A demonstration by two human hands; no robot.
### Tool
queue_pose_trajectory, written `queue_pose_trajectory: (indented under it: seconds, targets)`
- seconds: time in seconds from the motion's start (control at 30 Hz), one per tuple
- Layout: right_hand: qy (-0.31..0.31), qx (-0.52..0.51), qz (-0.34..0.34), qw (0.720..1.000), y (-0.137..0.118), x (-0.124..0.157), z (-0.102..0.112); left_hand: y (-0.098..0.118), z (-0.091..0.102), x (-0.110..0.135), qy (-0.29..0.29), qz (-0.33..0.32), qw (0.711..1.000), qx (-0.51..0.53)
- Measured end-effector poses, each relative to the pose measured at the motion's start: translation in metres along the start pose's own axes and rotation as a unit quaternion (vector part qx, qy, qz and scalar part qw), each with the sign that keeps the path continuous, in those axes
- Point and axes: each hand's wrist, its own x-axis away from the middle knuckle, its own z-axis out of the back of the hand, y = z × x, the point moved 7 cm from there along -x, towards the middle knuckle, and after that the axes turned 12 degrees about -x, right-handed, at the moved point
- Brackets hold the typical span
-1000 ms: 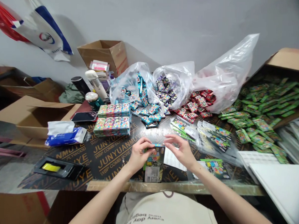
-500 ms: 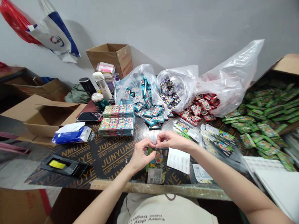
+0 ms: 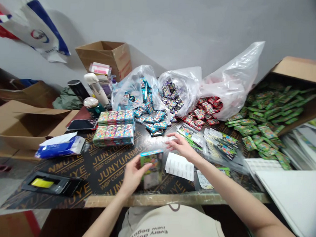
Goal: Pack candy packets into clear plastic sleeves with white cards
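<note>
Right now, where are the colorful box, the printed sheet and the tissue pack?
Box [image 3: 155, 160]: head view, front face.
Sheet [image 3: 179, 166]: head view, middle.
Tissue pack [image 3: 59, 149]: head view, blue wrapper.

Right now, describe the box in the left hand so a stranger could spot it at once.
On the black JUNYUANMUYE plywood board, look at its front edge, nearest the wearer. There, the left hand grips a green-and-blue printed carton, tilted, the only box held up, unlike the stacked boxes behind it.
</note>
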Motion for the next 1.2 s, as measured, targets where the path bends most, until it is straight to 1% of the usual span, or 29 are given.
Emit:
queue_pose_trajectory:
  seconds: [0.03, 0.07, 0.1, 0.13, 0.2, 0.27, 0.33, 0.4, 0.43, 0.5, 0.57, 0.63, 0.67, 0.7, 0.77, 0.83, 0.87, 0.9, 0.97, 1.0, 1.03, 1.1, 1.17, 1.2]
  targets:
    - [0.034, 0.049, 0.019, 0.998, 0.003, 0.001, 0.017, -0.003, 0.017, 0.0, 0.041, -0.024, 0.997, -0.056]
    - [0.062, 0.112, 0.034, 0.991, 0.007, 0.003, 0.034, -0.006, 0.033, -0.001, 0.076, -0.061, 0.987, -0.128]
    - [0.08, 0.182, 0.041, 0.979, 0.013, 0.006, 0.049, -0.007, 0.045, -0.002, 0.1, -0.107, 0.968, -0.202]
    - [0.086, 0.25, 0.034, 0.964, 0.022, 0.01, 0.061, -0.01, 0.052, -0.002, 0.102, -0.153, 0.945, -0.272]
    - [0.072, 0.363, -0.007, 0.929, 0.046, 0.02, 0.077, -0.016, 0.058, 0.0, 0.089, -0.232, 0.89, -0.383]
    - [0.049, 0.431, -0.05, 0.9, 0.071, 0.03, 0.086, -0.017, 0.062, 0.004, 0.092, -0.278, 0.845, -0.448]
    - [0.037, 0.459, -0.066, 0.885, 0.088, 0.037, 0.089, -0.007, 0.068, 0.007, 0.125, -0.304, 0.812, -0.483]
    - [0.039, 0.471, -0.065, 0.879, 0.095, 0.041, 0.089, 0.007, 0.075, 0.002, 0.164, -0.316, 0.786, -0.506]
    - [0.042, 0.475, -0.066, 0.877, 0.096, 0.042, 0.089, 0.013, 0.079, -0.004, 0.181, -0.317, 0.776, -0.514]
    - [0.047, 0.486, -0.076, 0.869, 0.094, 0.043, 0.087, 0.014, 0.087, -0.024, 0.206, -0.302, 0.767, -0.527]
    - [0.055, 0.503, -0.084, 0.859, 0.089, 0.044, 0.084, 0.003, 0.092, -0.052, 0.199, -0.272, 0.77, -0.541]
    - [0.073, 0.516, -0.083, 0.849, 0.084, 0.047, 0.082, -0.014, 0.09, -0.079, 0.156, -0.241, 0.778, -0.559]
    - [0.083, 0.51, -0.079, 0.853, 0.083, 0.049, 0.081, -0.021, 0.087, -0.089, 0.133, -0.229, 0.781, -0.566]
    - [0.092, 0.493, -0.075, 0.862, 0.082, 0.051, 0.08, -0.025, 0.084, -0.097, 0.119, -0.218, 0.784, -0.568]
    - [0.1, 0.444, -0.063, 0.888, 0.084, 0.053, 0.078, -0.024, 0.075, -0.102, 0.122, -0.204, 0.794, -0.559]
    - [0.091, 0.396, -0.051, 0.912, 0.088, 0.053, 0.074, -0.015, 0.058, -0.095, 0.135, -0.2, 0.816, -0.526]
    - [0.081, 0.379, -0.045, 0.921, 0.089, 0.051, 0.072, -0.01, 0.043, -0.089, 0.127, -0.205, 0.832, -0.499]
    - [0.067, 0.363, -0.04, 0.928, 0.09, 0.05, 0.069, -0.006, 0.024, -0.08, 0.106, -0.211, 0.852, -0.468]
    - [0.038, 0.326, -0.025, 0.944, 0.089, 0.046, 0.065, -0.004, -0.019, -0.062, 0.036, -0.216, 0.894, -0.39]
    - [0.028, 0.309, -0.017, 0.95, 0.087, 0.044, 0.064, -0.005, -0.04, -0.054, 0.005, -0.202, 0.913, -0.353]
    - [0.021, 0.294, -0.01, 0.956, 0.084, 0.043, 0.063, -0.009, -0.055, -0.048, 0.0, -0.175, 0.932, -0.316]
    - [0.014, 0.266, 0.003, 0.964, 0.077, 0.041, 0.064, -0.018, -0.075, -0.04, 0.017, -0.103, 0.962, -0.251]
    - [0.007, 0.24, 0.014, 0.971, 0.07, 0.042, 0.065, -0.024, -0.085, -0.037, 0.032, -0.049, 0.98, -0.193]
    - [0.003, 0.229, 0.019, 0.973, 0.067, 0.043, 0.065, -0.025, -0.088, -0.038, 0.033, -0.034, 0.985, -0.167]
